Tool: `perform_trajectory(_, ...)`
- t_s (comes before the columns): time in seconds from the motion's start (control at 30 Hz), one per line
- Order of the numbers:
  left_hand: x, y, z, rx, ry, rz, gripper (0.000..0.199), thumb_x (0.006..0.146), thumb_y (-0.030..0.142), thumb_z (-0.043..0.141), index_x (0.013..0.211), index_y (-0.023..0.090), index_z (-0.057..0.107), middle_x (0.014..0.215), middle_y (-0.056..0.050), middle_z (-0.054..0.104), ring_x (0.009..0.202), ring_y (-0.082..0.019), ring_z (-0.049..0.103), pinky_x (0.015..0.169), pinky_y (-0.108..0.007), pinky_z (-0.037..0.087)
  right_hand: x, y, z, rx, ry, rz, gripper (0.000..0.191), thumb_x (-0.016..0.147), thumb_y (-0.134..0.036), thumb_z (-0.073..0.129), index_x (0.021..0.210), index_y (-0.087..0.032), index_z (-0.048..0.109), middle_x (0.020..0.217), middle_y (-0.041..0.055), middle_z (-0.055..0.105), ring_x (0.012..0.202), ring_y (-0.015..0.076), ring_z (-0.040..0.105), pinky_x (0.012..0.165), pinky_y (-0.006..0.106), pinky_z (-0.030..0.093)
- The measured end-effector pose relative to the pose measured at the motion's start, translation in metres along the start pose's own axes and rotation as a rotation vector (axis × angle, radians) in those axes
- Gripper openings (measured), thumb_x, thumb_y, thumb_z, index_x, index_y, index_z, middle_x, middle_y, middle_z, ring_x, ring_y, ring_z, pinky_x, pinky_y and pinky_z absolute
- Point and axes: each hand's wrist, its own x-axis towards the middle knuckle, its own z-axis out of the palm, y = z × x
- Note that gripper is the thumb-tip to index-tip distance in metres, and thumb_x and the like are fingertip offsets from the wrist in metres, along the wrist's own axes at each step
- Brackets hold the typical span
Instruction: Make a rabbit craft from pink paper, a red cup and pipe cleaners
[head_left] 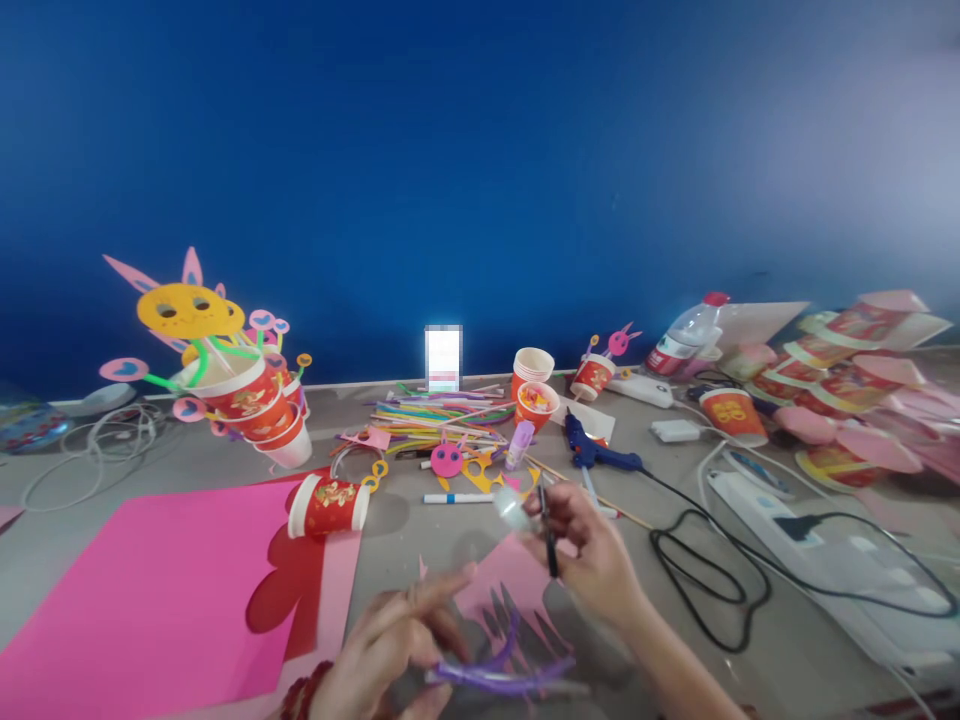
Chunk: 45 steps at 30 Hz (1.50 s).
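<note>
My left hand (397, 640) is closed on purple pipe cleaners (510, 675) at the bottom centre, its index finger stretched toward the right. Up and to the right, my right hand (581, 550) grips a black pen-like tool (550, 535). A shiny, blurred clear item (512, 508) shows at its fingertips; what it is I cannot make out. Pink paper (510, 580) with jagged cuts lies between and beneath the hands. Just beyond them are a white marker (457, 498) with a blue band and a pink face cutout (448, 458) with ears.
Pink sheets (165, 590) and a tipped red cup (328, 505) lie left, near a cup figure (240, 390). Coloured sticks (442, 420) are behind. A blue glue gun (596, 448), its black cord (720, 540), a power strip (817, 570) and stacked cups (847, 385) occupy the right.
</note>
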Motion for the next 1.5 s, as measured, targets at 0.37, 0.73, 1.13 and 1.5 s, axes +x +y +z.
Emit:
perform_trajectory(0.37,-0.006,-0.01,0.011,-0.669,0.188,-0.49,0.014,0.095,0.025,0.051,0.083,0.019,0.048,0.105,-0.007,0.059,0.072,-0.012,0.06,0.071,-0.028,0.051,0.06,0.046,-0.077,-0.952,0.141,-0.053,0.021,0.075,-0.029,0.059,0.095,-0.026,0.054,0.056,-0.006,0.057,0.053,0.0173,0.057,0.049,0.024,0.033)
perform_trajectory(0.73,-0.006,-0.014,0.011,-0.668,0.163,-0.514,0.018,0.094,0.03,0.054,0.082,0.019,0.047,0.098,-0.005,0.057,0.07,-0.011,0.058,0.067,-0.025,0.049,0.074,0.058,-0.074,-0.958,0.141,-0.072,0.019,0.076,-0.027,0.058,0.094,-0.025,0.052,0.08,-0.0002,0.069,0.062,0.0184,0.063,0.055,0.026,0.04)
perform_trajectory(1.13,-0.004,-0.017,0.011,-0.646,0.155,-0.562,0.022,0.092,0.033,0.056,0.079,0.019,0.044,0.094,-0.005,0.058,0.068,-0.011,0.056,0.065,-0.025,0.047,0.077,0.059,-0.077,-0.933,0.118,-0.072,0.021,0.076,-0.029,0.059,0.097,-0.025,0.056,0.076,-0.0007,0.07,0.062,0.0196,0.065,0.054,0.026,0.041)
perform_trajectory(1.5,-0.006,-0.018,0.012,-0.653,0.17,-0.565,0.02,0.093,0.03,0.056,0.08,0.019,0.044,0.093,-0.004,0.056,0.067,-0.01,0.054,0.064,-0.024,0.047,0.086,0.055,-0.075,-0.909,0.07,-0.08,0.024,0.073,-0.021,0.062,0.096,-0.027,0.055,0.084,-0.0026,0.073,0.068,0.0169,0.066,0.06,0.025,0.045)
